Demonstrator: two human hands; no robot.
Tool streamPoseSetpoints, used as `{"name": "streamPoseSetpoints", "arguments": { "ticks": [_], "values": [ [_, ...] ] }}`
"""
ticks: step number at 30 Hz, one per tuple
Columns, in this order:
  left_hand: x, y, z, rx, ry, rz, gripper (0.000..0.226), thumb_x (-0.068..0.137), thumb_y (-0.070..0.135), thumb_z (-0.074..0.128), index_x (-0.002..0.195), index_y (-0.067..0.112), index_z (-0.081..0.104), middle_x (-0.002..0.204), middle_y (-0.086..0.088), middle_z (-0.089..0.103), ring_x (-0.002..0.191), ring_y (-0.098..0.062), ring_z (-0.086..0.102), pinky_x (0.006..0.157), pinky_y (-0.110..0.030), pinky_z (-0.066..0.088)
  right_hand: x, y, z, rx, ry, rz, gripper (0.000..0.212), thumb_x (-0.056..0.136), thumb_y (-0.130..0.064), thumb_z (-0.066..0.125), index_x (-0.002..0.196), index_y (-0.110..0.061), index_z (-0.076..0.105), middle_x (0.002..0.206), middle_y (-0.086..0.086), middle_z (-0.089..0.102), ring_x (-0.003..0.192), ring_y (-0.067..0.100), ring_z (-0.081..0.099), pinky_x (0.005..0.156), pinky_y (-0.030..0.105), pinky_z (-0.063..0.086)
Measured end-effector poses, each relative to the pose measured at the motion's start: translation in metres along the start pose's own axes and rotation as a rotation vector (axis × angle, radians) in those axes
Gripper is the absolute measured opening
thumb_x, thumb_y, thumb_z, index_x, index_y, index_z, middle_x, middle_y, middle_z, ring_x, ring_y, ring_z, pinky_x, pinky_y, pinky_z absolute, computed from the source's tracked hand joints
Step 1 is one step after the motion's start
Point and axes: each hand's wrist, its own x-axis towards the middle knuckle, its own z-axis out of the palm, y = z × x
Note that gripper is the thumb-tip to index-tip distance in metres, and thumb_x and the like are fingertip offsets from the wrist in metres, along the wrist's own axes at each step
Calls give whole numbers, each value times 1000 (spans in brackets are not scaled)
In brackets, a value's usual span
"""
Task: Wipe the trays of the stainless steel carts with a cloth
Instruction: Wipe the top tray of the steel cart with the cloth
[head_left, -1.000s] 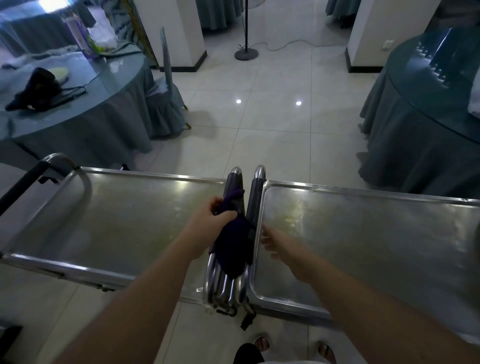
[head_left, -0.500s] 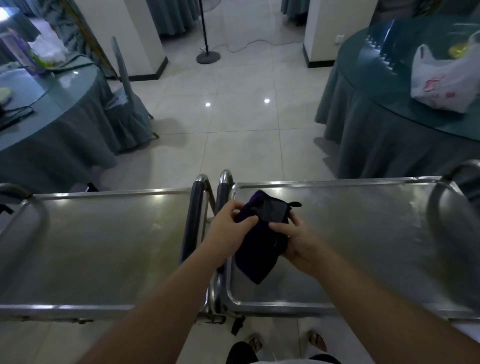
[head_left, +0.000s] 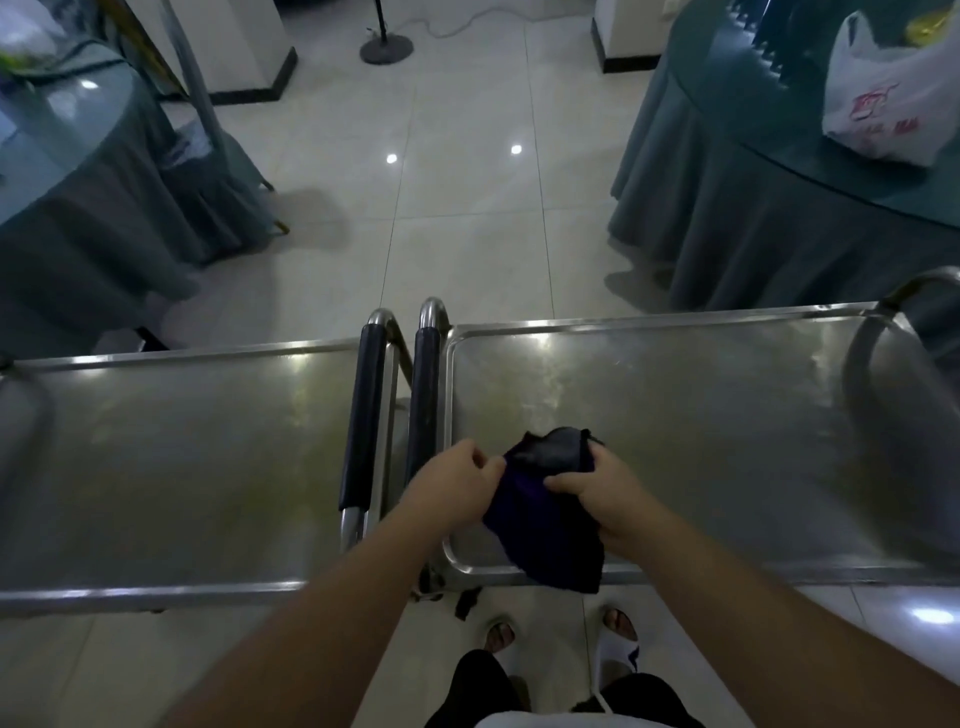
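Two stainless steel carts stand side by side before me, their black-sleeved handles (head_left: 363, 410) meeting in the middle. The left cart's tray (head_left: 171, 467) and the right cart's tray (head_left: 701, 415) are bare metal. A dark purple cloth (head_left: 545, 525) hangs over the near left corner of the right tray, its lower end drooping past the rim. My left hand (head_left: 457, 486) pinches the cloth's left edge. My right hand (head_left: 605, 493) grips its right side, thumb laid across the fabric.
A round table with a grey-blue skirt (head_left: 78, 208) and a covered chair (head_left: 208, 156) stand at the left. Another skirted round table (head_left: 779, 218) at the right carries a white plastic bag (head_left: 888, 88). A stand base (head_left: 387, 49) sits on the tiled floor beyond. My sandalled feet (head_left: 561, 631) are below the carts.
The cloth came off the handles between the carts and now hangs over the right tray. My right hand has taken hold of it too. My view shifted right and down.
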Motion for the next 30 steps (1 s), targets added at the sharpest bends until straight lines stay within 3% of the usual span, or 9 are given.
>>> {"name": "streamPoseSetpoints", "arguments": {
  "ticks": [4, 8, 10, 12, 16, 21, 24, 27, 30],
  "values": [
    [10, -20, -21, -40, 178, 18, 17, 107, 46, 52, 106, 31, 58, 91, 3, 68, 79, -15, 67, 68, -33, 56, 15, -5, 0, -304, 181, -201, 55, 92, 0, 64, 141, -23, 51, 118, 1, 67, 99, 19, 63, 71, 32, 51],
    [22, -30, -38, -84, 322, 81, 11, 107, 41, 52, 102, 34, 58, 83, 5, 69, 71, -13, 68, 63, -34, 57, 35, -1, 11, -640, 331, -494, 64, 93, -4, 56, 152, -24, 41, 129, 7, 60, 111, 28, 57, 89, 41, 51],
    [29, -33, -41, -79, 357, 111, 8, 105, 40, 53, 100, 35, 58, 84, 9, 68, 73, -10, 67, 65, -33, 57, 40, 17, 25, -840, 371, -636, 66, 93, -2, 56, 154, -23, 40, 130, 10, 58, 110, 30, 54, 87, 42, 50],
    [34, -36, -42, -45, 380, 145, 5, 104, 38, 56, 104, 35, 59, 88, 12, 67, 77, -6, 65, 68, -31, 56, 39, 46, 42, -1016, 262, -670, 73, 93, 1, 55, 159, -25, 35, 135, 8, 56, 112, 30, 50, 86, 41, 50],
    [42, -40, -36, 23, 345, 219, 10, 105, 30, 56, 113, 27, 62, 91, 10, 66, 76, -10, 64, 71, -40, 60, 32, 115, 66, -1355, -240, -522, 95, 92, 4, 58, 165, -31, 9, 162, -3, 33, 132, 25, 38, 102, 36, 49],
    [61, -35, -31, 198, 406, 384, 21, 105, 26, 55, 123, 17, 63, 111, 2, 62, 103, -18, 59, 94, -43, 54, 26, 153, 65, -1163, -268, -566, 67, 96, -39, 48, 159, -35, 27, 159, -16, 37, 142, 15, 30, 113, 38, 44],
    [85, -26, -30, 307, 449, 441, 35, 105, 30, 52, 137, 18, 58, 137, 0, 56, 130, -19, 51, 112, -46, 44, 34, 158, 65, -1124, -93, -669, 58, 98, -48, 48, 154, -33, 40, 155, -13, 44, 144, 11, 34, 117, 42, 39],
    [114, -16, -30, 327, 463, 390, 50, 107, 36, 46, 154, 18, 46, 165, -3, 37, 157, -21, 27, 129, -48, 23, 48, 158, 78, -1232, 137, -610, 60, 102, -58, 40, 157, -35, 35, 167, -3, 30, 157, 24, 17, 126, 49, 21],
    [134, -21, -23, 347, 396, 322, 65, 109, 42, 35, 168, 19, 20, 178, -2, 7, 164, -18, -3, 133, -44, 1, 61, 164, 100, -1271, 224, -459, 66, 102, -70, 27, 161, -39, 26, 172, 1, 17, 160, 31, 0, 127, 55, 8]
  ]
}}
